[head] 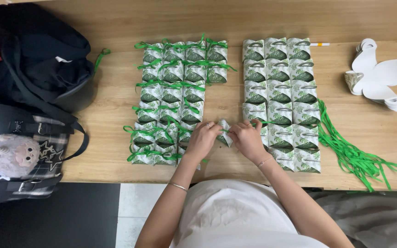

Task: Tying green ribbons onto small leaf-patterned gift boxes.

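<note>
Head view, looking straight down on a wooden table [111,115]. Small box [224,133], patterned green and white, held just above the table's near middle, between two blocks of like boxes. Left hand [203,138] closed on the box's left side, fingers curled, thumb and forefinger pinching at its top. Right hand [246,138] closed on the right side, fingertips bent in and pinching there too; whether on paper or on a strand of green ribbon, too small to tell. Both wrists low over the near edge, forearms converging from the body, a thin bracelet on each.

Left of the hands: ribboned boxes [171,92] in tight rows, each with a green bow or loose tails. Right of the hands: plain boxes [279,92] in rows, handles closed, no ribbon. Just beyond those, loose ribbons [354,158] in a green bundle trailing toward the table's near edge. Far right: flat white cutouts [382,76], stacked, well apart from the hands. Far left: black bag [37,59], and nearer, a plush toy [12,156] on a second bag.

Judged step: dressing or closing one box at its top, midway between the two blocks. Called for next, by that reading: steady grip with one hand, fine fingertip work with the other, box kept from crushing, neighbouring rows left undisturbed.
</note>
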